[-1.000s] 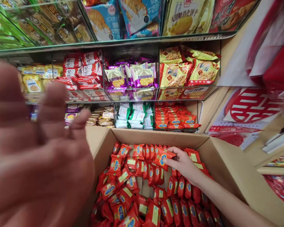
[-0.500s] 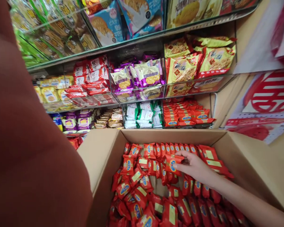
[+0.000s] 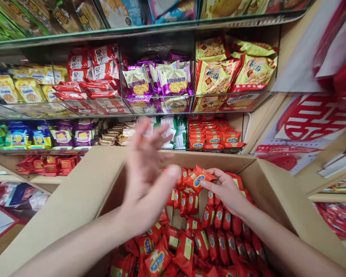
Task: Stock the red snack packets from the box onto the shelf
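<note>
My right hand pinches a red snack packet with a blue oval label, just above the far part of an open cardboard box. Over the box's left side, my left hand is raised with its fingers spread. It is smeared by motion, and nothing shows in it. Many more red packets of the same look fill the box. Some stand in rows at the right, others lie loose toward the near left. My left hand and forearm hide part of the packets.
Behind the box rise glass-fronted shelves with purple biscuit packets, yellow-and-red bags and similar red packets in a lower compartment. A red paper decoration hangs at the right. Low shelving with red packets stands at the left.
My left hand, earlier a large dark blur close to the camera at the left, is now over the box. The right hand has lifted the red packet slightly and tilted it. The view has shifted.
</note>
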Demonstrator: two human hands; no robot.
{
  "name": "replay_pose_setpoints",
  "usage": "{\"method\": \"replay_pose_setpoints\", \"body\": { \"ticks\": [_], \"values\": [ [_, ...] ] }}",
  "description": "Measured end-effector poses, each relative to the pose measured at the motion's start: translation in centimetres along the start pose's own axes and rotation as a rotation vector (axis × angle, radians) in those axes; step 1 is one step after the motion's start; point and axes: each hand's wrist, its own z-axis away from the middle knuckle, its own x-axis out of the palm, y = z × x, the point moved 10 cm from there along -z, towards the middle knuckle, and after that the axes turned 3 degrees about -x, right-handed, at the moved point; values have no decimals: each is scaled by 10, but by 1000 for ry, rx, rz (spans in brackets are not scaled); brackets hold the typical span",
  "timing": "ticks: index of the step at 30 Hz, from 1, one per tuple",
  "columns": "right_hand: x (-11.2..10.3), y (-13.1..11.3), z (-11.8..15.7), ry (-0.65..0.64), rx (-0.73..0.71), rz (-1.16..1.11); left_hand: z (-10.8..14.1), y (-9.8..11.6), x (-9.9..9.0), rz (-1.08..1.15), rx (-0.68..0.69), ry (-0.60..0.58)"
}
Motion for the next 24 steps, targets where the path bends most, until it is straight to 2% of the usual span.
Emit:
{"method": "replay_pose_setpoints", "body": {
  "ticks": [2,4,5,7,10,14,18,20,24],
  "values": [
    [3,1,0,-12,34,-116,15,-64,22,-19,-313,-143],
    [6,3,1,-29,67,-173,40,-121,39,76,-625,-250],
    [8,5,2,-34,78,-189,52,-141,46,138,-739,-292],
    [10,7,2,-51,98,-197,66,-162,52,207,-875,-343],
    [13,10,2,-76,112,-144,72,-168,51,254,-951,-353],
    [13,14,1,-81,86,21,74,-171,42,281,-1002,-292],
    [15,-2,4,-69,-118,300,73,-173,37,243,-963,-275],
    [22,-12,9,-102,-207,416,71,-169,37,230,-923,-290],
    [31,-19,7,-206,-159,239,65,-156,37,237,-836,-301]
  ]
}}
